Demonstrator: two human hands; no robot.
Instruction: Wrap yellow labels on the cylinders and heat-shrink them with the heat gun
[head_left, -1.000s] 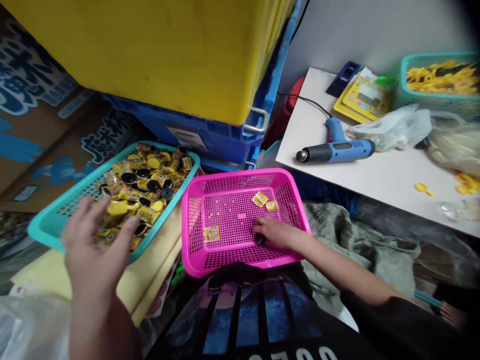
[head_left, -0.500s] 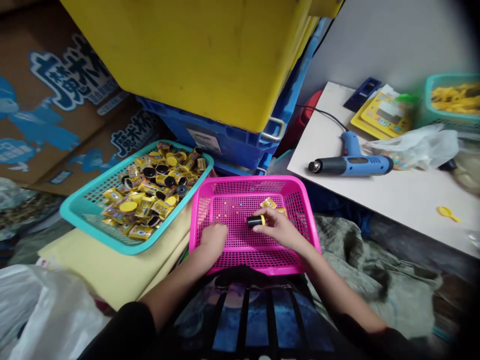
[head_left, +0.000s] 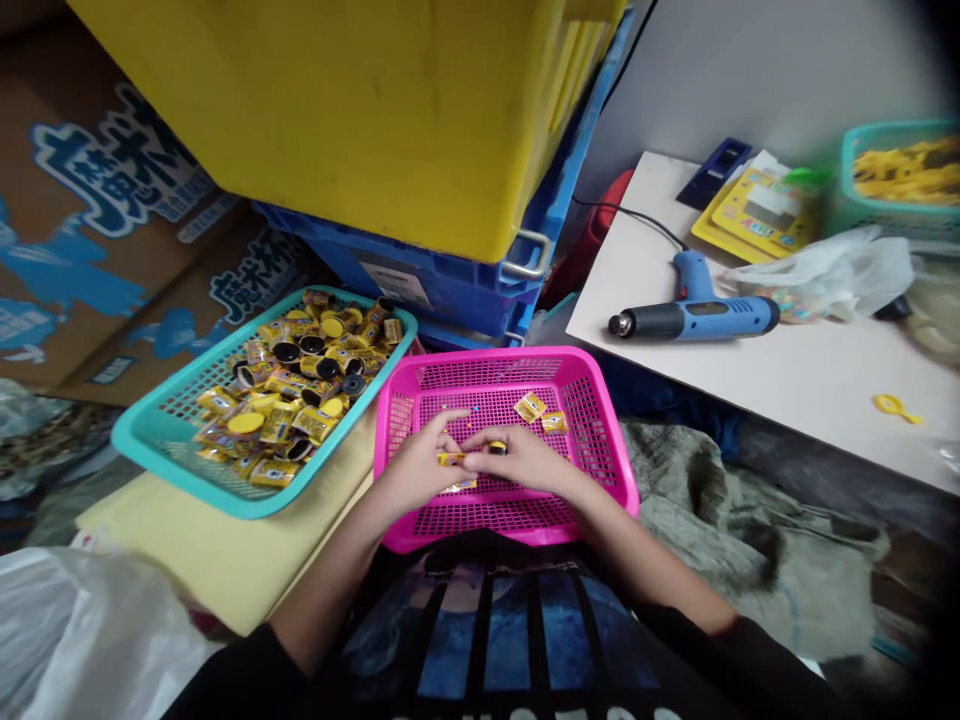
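Over the pink basket (head_left: 397, 400) my two hands meet, fingertips close together. My left hand (head_left: 420, 465) is closed on a small yellow printed sleeve (head_left: 450, 459), with its index finger raised. My right hand (head_left: 525, 458) is closed around a small black tube with a yellow end (head_left: 497, 447); most of the tube is hidden by the fingers. Its fingertips reach the sleeve too. Two flat yellow printed sleeves (head_left: 529, 406) lie in the basket beyond my right hand. Another sleeve (head_left: 459, 486) shows beneath my hands. A few tiny coloured beads (head_left: 475, 408) lie on the mesh.
At left, a turquoise basket (head_left: 150, 455) holds many yellow wrapped tubes. Behind stand a yellow bin (head_left: 337, 120) on blue crates (head_left: 450, 295) and printed cartons (head_left: 172, 310). The white table (head_left: 810, 390) at right bears a blue heat gun (head_left: 697, 318) and a yellow ring-ended piece (head_left: 896, 408).
My left hand has come up and right from the basket's left side and now holds a yellow sleeve. My right hand has moved slightly left with the tube, meeting it.
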